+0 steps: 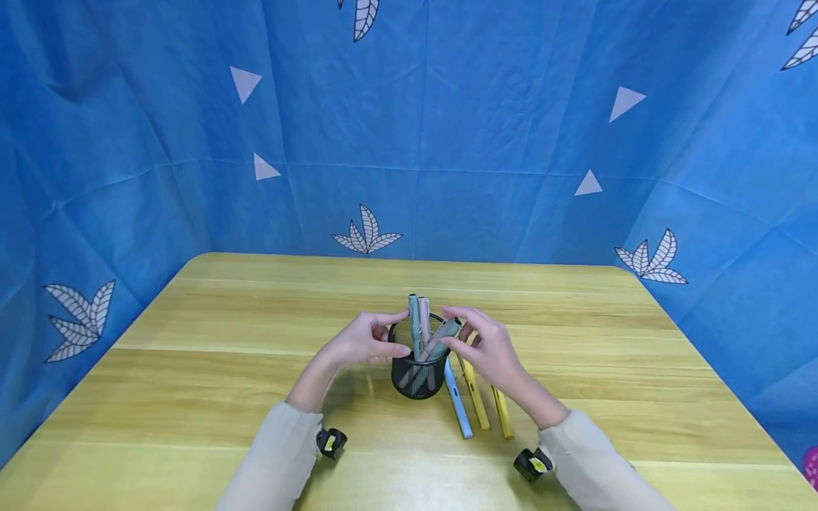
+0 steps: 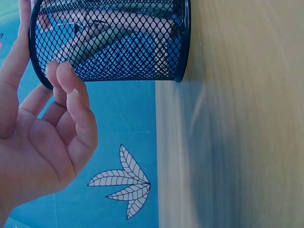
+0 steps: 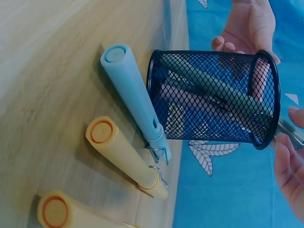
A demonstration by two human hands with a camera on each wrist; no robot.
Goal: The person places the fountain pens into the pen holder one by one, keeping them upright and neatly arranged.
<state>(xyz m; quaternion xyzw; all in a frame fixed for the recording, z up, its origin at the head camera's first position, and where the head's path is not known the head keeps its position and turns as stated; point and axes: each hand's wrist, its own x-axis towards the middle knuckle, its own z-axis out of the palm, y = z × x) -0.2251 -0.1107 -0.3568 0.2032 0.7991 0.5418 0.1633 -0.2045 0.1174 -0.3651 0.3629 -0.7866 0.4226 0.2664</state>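
A black mesh pen holder (image 1: 415,387) stands upright on the table with several pens inside. My left hand (image 1: 367,337) holds its rim from the left, thumb at the near side and index finger toward the far side. At the right of the rim, my right hand (image 1: 486,348) pinches the top end of a grey-green pen (image 1: 452,328), which slants into the holder. A pinkish pen (image 1: 436,341) leans alongside it. More upright in the holder are a teal pen (image 1: 414,316) and a lilac pen (image 1: 424,311). The mesh partly hides their lower ends.
Just right of the holder lie a light blue pen (image 1: 457,404), a yellow pen (image 1: 476,401) and another yellow pen (image 1: 502,415), beneath my right hand and wrist. The wooden table (image 1: 224,369) ends at a blue patterned curtain (image 1: 479,106) behind.
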